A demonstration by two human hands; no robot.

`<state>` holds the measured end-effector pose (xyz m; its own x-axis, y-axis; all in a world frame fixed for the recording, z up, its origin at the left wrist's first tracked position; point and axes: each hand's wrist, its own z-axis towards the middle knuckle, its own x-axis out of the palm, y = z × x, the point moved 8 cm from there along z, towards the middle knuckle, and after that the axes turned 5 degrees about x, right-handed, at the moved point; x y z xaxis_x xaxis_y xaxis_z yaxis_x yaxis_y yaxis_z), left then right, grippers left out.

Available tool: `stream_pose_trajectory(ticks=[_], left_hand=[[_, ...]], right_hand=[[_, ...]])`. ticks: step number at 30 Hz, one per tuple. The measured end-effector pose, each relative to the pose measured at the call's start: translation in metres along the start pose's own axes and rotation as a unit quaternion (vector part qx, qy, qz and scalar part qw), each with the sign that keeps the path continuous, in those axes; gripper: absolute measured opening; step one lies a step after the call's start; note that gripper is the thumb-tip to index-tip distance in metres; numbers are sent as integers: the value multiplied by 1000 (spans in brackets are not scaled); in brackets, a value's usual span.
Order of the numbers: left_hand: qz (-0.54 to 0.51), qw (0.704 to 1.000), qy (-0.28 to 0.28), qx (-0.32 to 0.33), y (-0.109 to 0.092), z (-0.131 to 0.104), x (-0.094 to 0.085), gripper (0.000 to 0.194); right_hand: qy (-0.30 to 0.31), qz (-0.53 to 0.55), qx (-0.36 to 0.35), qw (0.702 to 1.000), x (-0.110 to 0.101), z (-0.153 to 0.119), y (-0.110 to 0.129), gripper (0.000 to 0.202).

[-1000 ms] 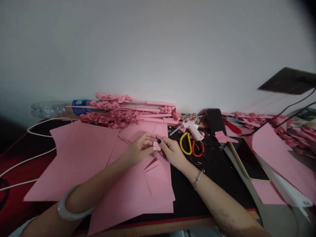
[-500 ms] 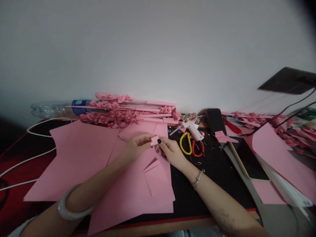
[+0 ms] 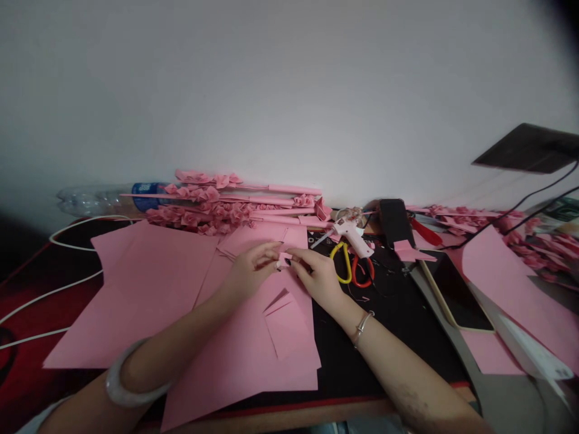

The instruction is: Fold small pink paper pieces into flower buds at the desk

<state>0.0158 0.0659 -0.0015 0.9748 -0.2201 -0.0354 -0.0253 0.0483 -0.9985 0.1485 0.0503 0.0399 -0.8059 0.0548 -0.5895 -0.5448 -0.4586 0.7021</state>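
Note:
Between my two hands is a small folded piece of pink paper [image 3: 284,259]. My left hand [image 3: 256,268] pinches its left side, and my right hand [image 3: 316,274] grips the right side with thumb and fingers. Large pink sheets [image 3: 235,349] lie beneath both hands. Nearer to me, a small stack of pink paper squares [image 3: 289,328] rests on those sheets. Another big pink sheet [image 3: 154,265] spreads out at the left.
Pink paper flowers [image 3: 212,211] lie along the wall beside a plastic bottle [image 3: 99,199]. Right of my hands are a glue gun [image 3: 353,237], scissors [image 3: 341,263] with yellow and red handles, a black box [image 3: 394,222] and a phone [image 3: 459,292].
The fingers of both hands have shifted around the small paper, and less of it shows. My right hand's fingers now reach over its far side.

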Motion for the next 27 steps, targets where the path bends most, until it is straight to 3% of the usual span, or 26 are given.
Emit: stream_pose_trajectory(ticks=[7,15,27], left_hand=[[6,1000,21,14,-3,-1,1,28],[83,996,11,38,-9,-3,-2,22],[72,996,13,44,-10,-2,-1,19]], right_hand=[[10,-5,9,1000,4,-1,-5,27],[30,-16,21,999,6,-1,-5,25],[50,-34,28,998,8,-1,-2,26]])
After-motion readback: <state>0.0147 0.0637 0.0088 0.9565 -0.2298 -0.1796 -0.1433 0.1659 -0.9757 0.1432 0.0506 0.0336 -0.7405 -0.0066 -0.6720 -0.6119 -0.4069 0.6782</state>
